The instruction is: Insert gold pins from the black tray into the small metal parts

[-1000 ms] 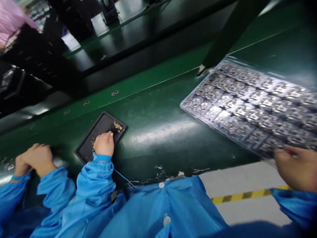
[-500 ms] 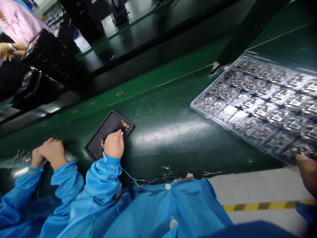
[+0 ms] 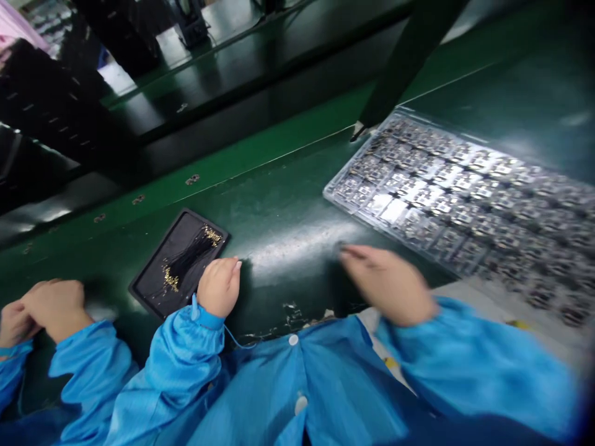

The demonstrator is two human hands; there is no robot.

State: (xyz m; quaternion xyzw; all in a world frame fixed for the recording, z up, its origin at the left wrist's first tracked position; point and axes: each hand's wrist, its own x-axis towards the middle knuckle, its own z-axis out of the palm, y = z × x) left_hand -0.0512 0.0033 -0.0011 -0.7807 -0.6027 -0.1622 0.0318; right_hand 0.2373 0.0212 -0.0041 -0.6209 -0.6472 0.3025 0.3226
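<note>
My left hand (image 3: 218, 286) is closed, fingertips pinched, just off the right edge of a black tray (image 3: 145, 255). What it holds, if anything, is hidden. In that tray lies a bundle of thin black cables (image 3: 186, 255) with gold-coloured ends. My right hand (image 3: 388, 282), blurred, is over the bench front, pinching a small dark part (image 3: 341, 246) at its fingertips; its exact kind cannot be made out. Beyond it on the right is a clear plastic tray (image 3: 332, 191) with rows of small circuit boards (image 3: 437, 195).
A co-worker's hands (image 3: 56, 306) are together at the left. Several small parts (image 3: 192, 179) lie along the far strip of the green bench (image 3: 288, 192). A dark post (image 3: 400, 68) rises behind it. Black stacked trays (image 3: 46, 105) stand at the upper left.
My right hand has come from the clear tray's near edge leftward to the bench middle, with a small dark part. My left hand has left the cables. The view has shifted right.
</note>
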